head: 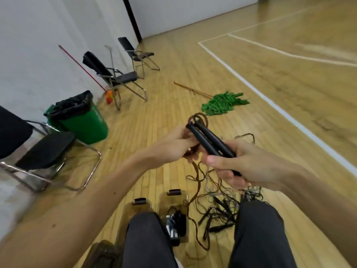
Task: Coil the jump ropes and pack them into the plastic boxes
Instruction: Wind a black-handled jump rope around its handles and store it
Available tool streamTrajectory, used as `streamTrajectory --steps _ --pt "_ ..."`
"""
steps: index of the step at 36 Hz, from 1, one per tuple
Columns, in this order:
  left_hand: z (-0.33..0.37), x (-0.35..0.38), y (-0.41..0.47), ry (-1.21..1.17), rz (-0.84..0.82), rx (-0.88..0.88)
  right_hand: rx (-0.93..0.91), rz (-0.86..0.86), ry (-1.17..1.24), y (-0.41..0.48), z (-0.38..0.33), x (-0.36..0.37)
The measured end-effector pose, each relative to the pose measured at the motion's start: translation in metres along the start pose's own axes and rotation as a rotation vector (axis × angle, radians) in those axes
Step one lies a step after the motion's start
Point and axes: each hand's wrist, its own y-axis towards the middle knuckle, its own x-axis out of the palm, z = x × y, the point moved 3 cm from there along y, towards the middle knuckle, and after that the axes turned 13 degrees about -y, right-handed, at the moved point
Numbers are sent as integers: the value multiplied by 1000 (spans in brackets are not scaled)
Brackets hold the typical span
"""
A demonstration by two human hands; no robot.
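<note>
Where we sit, the wood floor (270, 74) runs open ahead and to the right, crossed only by white lines (289, 117). The left side is crowded: a wall (38, 45), folding chairs (48, 151) along it, and a green bin (87, 122) just beside the nearest chair. A green mop (224, 103) lies flat ahead, well apart from our hands.

On the floor between our knees and past the right one sprawls a tangled pile (224, 211) of ropes. Two clear boxes (173, 198) stand side by side, lids off, at the left knee. The right one holds dark and white bits too blurred to name; the knee partly hides the left one.

Both forearms reach forward and meet in mid-air above the pile.
- Right hand (249, 167): fingers curled round the lower ends of two black handles (208, 140), thumb laid forward. The handles lie side by side, tilted up and away to the left.
- Left hand (173, 146): fingers curled, gripping a brown rope (199, 118) just beside the handles.

The rope loops above the handle tops. One strand hangs from the hands to the floor beside the right box.
</note>
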Motion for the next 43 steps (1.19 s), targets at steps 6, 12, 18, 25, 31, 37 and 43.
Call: streamTrajectory --steps 6,12,18,25,31,37,43 --pt "-33 27 7 -343 39 -50 17 184 -69 1 3 -4" --pt "-68 29 -11 -261 33 -72 42 319 -119 13 8 -9" --pt "-78 15 -28 -263 142 41 117 482 -329 31 15 -8" --pt "-53 -12 -45 403 78 205 224 545 -771 43 24 -10" --pt "-22 -35 -48 651 -12 305 329 449 -962 44 32 -4" --pt "0 -48 -37 761 -137 336 403 287 -1092 42 33 10" --pt "12 -47 -26 689 -193 385 299 37 -1095 32 20 26"
